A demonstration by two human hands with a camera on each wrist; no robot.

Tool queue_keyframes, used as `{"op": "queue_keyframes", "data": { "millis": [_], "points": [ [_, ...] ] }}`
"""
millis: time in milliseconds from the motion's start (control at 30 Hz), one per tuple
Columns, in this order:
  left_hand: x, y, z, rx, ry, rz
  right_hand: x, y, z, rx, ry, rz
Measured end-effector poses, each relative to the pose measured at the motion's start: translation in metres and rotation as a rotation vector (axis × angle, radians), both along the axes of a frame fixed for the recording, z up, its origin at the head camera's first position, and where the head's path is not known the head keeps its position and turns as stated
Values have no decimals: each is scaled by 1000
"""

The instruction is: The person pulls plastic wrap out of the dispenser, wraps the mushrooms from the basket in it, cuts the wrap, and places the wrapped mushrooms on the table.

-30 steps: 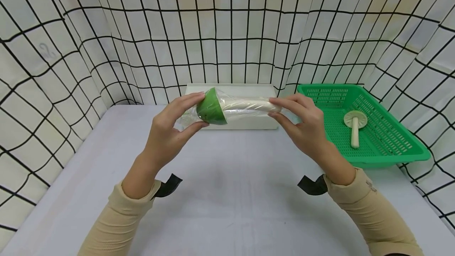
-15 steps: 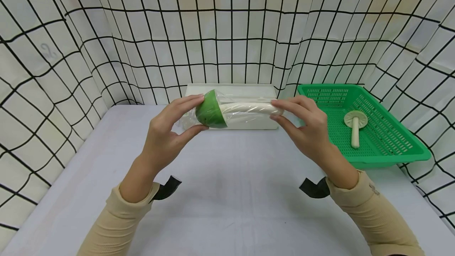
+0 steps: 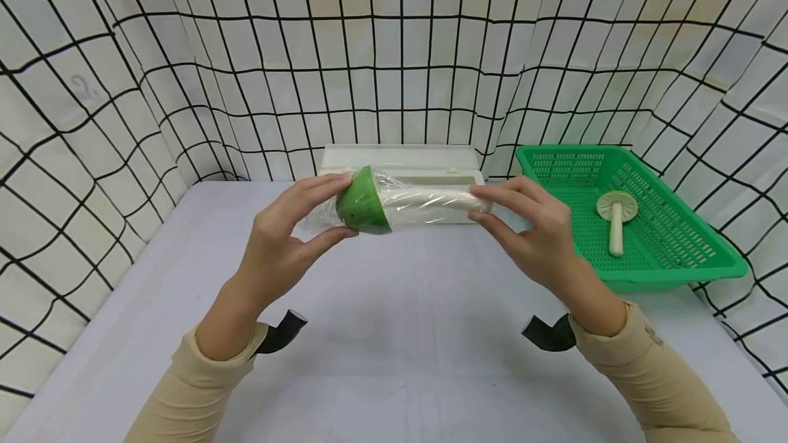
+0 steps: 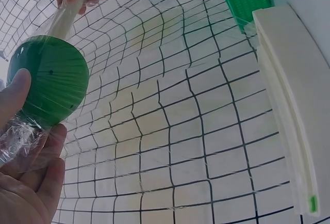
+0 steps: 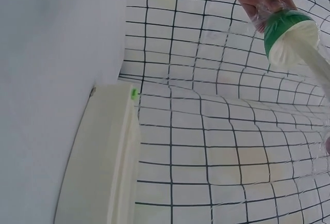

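A toy mushroom (image 3: 363,205) with a green cap and white stem is wrapped in clear cling film, held level above the table. My left hand (image 3: 280,238) grips the cap end, thumb below and fingers above; crumpled film (image 4: 21,144) bunches beside it in the left wrist view. The stem's tip is pinched between thumb and fingers of my right hand (image 3: 535,227). The cap's pale underside (image 5: 294,46) faces the right wrist camera. Behind the mushroom stands a long white cling film dispenser (image 3: 400,156), partly hidden by it, with a small green piece (image 4: 313,203) at one end.
To the right is a green perforated basket (image 3: 671,274) holding another mushroom (image 3: 617,209) with a pale cap. Black grid netting (image 3: 400,67) over white sheeting walls the table (image 3: 406,347) at the back and sides.
Both hands have lowered a little with the wrapped mushroom, drawing it slightly toward me. More of the white dispenser shows above it. The basket and its mushroom stay put.
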State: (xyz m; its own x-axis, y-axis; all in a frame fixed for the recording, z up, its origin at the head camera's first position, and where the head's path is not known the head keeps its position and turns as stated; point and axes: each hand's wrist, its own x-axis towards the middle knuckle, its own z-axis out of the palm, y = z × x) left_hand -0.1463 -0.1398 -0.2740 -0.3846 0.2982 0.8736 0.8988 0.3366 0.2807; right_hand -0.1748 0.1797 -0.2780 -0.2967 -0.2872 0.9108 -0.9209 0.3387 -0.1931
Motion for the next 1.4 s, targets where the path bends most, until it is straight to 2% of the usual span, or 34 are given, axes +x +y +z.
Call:
{"op": "queue_keyframes", "data": {
  "millis": [333, 767, 900, 1167, 1400],
  "points": [
    [8, -4, -1, -2, -3, -19, 6, -2, 1, 2, 37, 61],
    [17, -3, 3, -13, 15, -4, 13, -1, 3, -15, 87, 77],
    [19, -3, 4, -29, 36, -2, 14, 0, 3, -19, 96, 79],
    [21, 0, 5, -31, 30, 3, 14, 2, 3, -28, 108, 90],
    [20, 0, 0, -68, 12, -9, 16, 8, -2, 18, 81, 100]
  ]
}}
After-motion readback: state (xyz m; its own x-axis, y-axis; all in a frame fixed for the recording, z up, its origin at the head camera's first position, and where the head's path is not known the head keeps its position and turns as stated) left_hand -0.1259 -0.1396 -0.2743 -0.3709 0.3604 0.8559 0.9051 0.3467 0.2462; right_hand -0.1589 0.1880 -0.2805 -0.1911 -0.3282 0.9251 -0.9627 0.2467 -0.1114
